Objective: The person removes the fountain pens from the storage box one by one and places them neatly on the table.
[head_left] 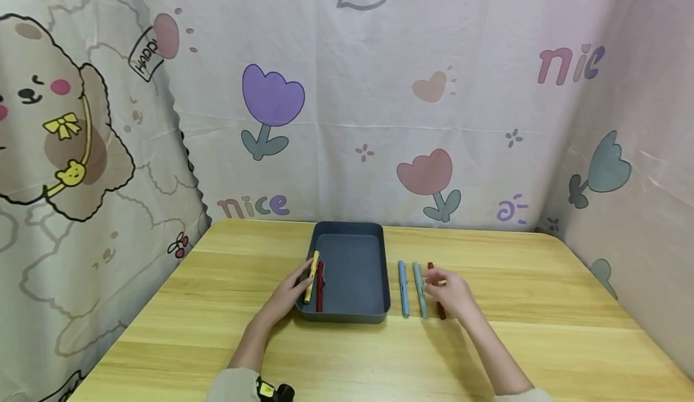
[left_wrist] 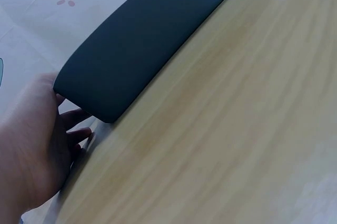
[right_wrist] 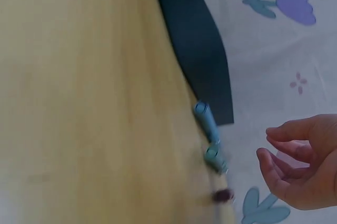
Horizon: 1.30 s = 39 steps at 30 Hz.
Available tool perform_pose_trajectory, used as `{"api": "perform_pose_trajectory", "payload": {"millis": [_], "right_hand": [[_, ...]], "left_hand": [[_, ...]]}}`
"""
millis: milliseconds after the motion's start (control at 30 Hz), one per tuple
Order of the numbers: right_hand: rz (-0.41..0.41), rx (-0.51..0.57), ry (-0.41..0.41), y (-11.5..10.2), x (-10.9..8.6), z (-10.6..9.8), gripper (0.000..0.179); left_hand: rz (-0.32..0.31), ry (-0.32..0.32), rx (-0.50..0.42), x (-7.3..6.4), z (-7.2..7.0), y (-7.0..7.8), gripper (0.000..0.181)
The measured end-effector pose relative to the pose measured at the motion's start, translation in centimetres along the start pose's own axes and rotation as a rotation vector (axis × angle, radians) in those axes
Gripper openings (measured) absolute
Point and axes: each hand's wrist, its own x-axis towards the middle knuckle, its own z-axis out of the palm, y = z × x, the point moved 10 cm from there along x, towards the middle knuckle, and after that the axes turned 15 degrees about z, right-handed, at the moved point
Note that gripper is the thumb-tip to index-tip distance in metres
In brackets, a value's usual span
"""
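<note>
A dark grey rectangular tray [head_left: 355,227] lies on the table, with a yellow pen [head_left: 311,278] and a dark red pen [head_left: 320,293] along its inner left side. At that left wall my left hand [head_left: 287,293] grips the tray, its fingertips close to the yellow pen; several fingers show by the tray's corner in the left wrist view. Right of the tray stand in a row a blue pen [head_left: 403,290], a teal pen [head_left: 420,290] and another dark red pen [head_left: 441,310]. Above this last pen hovers my right hand [head_left: 451,293], fingers loosely bent and holding nothing.
A light wooden table [head_left: 347,360] carries everything. Behind it hangs a pale curtain [head_left: 347,88] printed with flowers and words, which also closes off both sides. A small black device [head_left: 275,392] is worn on the left wrist.
</note>
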Motion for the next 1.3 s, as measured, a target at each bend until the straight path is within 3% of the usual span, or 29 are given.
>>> {"api": "perform_pose_trajectory", "payload": {"millis": [233, 633, 1033, 1300], "right_hand": [[-0.037, 0.051, -0.064, -3.3, 0.1, 2.5, 0.022], [-0.182, -0.007, -0.164, -8.8, -0.2, 8.0, 0.018], [-0.170, 0.056, -0.349, -9.8, 0.1, 13.7, 0.022], [-0.170, 0.043, -0.408, -9.8, 0.2, 16.9, 0.022]], "left_hand": [[-0.026, 0.012, 0.003, -0.1, -0.3, -0.2, 0.049], [-0.058, 0.021, 0.008, -0.4, -0.6, -0.6, 0.053], [-0.062, 0.024, -0.006, -0.3, -0.2, -0.5, 0.052], [-0.079, 0.034, 0.001, -0.4, -0.4, -0.4, 0.052]]}}
